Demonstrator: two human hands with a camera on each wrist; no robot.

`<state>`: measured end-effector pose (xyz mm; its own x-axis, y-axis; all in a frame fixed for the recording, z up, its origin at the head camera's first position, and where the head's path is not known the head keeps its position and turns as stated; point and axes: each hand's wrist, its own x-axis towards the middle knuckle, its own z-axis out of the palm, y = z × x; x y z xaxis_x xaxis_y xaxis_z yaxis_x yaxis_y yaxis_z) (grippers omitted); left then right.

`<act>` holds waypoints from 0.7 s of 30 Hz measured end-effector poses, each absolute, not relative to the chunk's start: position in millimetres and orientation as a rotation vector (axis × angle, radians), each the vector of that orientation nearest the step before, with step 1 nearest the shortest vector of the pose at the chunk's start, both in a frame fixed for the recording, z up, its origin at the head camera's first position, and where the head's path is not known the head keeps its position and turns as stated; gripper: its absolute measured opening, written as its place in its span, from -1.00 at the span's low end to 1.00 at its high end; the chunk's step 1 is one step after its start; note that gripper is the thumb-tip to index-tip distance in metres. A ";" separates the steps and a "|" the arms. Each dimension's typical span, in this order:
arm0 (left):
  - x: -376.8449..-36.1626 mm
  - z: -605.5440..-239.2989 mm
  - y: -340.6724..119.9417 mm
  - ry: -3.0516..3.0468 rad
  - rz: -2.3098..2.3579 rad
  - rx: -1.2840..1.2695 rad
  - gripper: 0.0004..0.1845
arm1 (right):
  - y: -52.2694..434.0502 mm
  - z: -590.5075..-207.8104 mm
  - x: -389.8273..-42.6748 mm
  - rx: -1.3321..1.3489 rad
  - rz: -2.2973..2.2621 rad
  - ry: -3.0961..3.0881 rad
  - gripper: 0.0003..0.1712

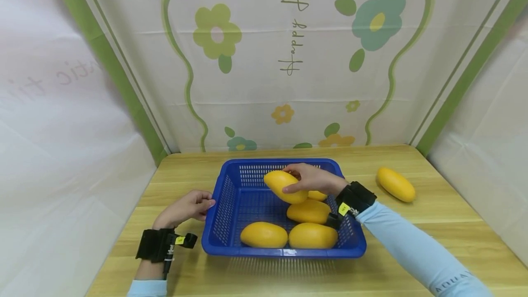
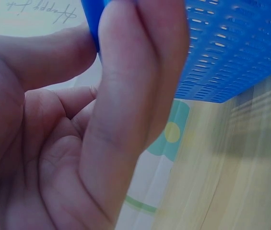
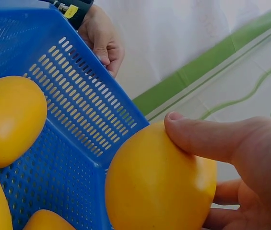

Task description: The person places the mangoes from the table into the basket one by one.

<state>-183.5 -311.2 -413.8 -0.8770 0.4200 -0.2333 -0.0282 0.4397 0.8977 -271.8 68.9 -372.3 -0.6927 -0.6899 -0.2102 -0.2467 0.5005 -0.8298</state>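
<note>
My right hand (image 1: 309, 178) grips a yellow mango (image 1: 281, 184) over the blue plastic basket (image 1: 209, 223), thumb on the near side and fingers behind. In the right wrist view the thumb presses the skin of this mango (image 3: 157, 179). At the basket's left rim, my left hand (image 1: 187, 207) pinches the edge between thumb and fingers, as the left wrist view shows of the hand (image 2: 121, 86). Inside lie more mangoes: one at front left (image 1: 264, 235), one at front right (image 1: 313, 236), one behind that (image 1: 308, 211), and another (image 1: 316, 195) partly hidden by the right hand.
A loose mango (image 1: 396, 184) lies on the wooden table (image 1: 429, 228) to the right of the basket. White cloth with printed flowers (image 1: 264, 81) hangs behind the table, and plain white cloth walls stand on both sides.
</note>
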 end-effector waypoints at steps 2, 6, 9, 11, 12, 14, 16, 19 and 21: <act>-183.3 -414.1 -311.6 2.271 1.428 0.330 -0.73 | 66.5 -372.9 -271.9 -0.763 -1.109 2.214 -0.32; -183.1 -414.3 -311.9 2.269 1.431 0.330 -0.74 | 62.7 -373.2 -271.2 -0.755 -1.114 2.195 -0.29; -183.5 -414.5 -312.0 2.269 1.430 0.329 -0.74 | 60.2 -373.7 -270.8 -0.758 -1.118 2.185 -0.28; -184.1 -414.7 -312.0 2.273 1.427 0.330 -0.74 | 58.2 -374.0 -270.5 -0.765 -1.118 2.183 -0.28; -184.4 -414.7 -312.0 2.273 1.426 0.331 -0.74 | 57.3 -374.0 -270.4 -0.767 -1.118 2.183 -0.29; -185.0 -414.8 -312.0 2.278 1.422 0.332 -0.74 | 55.5 -374.1 -269.9 -0.762 -1.111 2.186 -0.29; -185.4 -414.8 -312.0 2.280 1.421 0.334 -0.74 | 54.2 -374.9 -270.6 -0.760 -1.097 2.199 -0.28; -185.3 -414.9 -312.3 2.281 1.418 0.335 -0.74 | 52.2 -375.7 -271.2 -0.745 -1.080 2.212 -0.26; -184.8 -414.8 -313.0 2.281 1.417 0.335 -0.74 | 50.7 -376.3 -271.7 -0.746 -1.071 2.216 -0.26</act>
<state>-184.8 -313.0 -414.8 -0.8774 0.4198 -0.2322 -0.0223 0.4477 0.8939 -271.7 50.7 -376.3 -0.6869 -0.6851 -0.2423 -0.2356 0.5253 -0.8176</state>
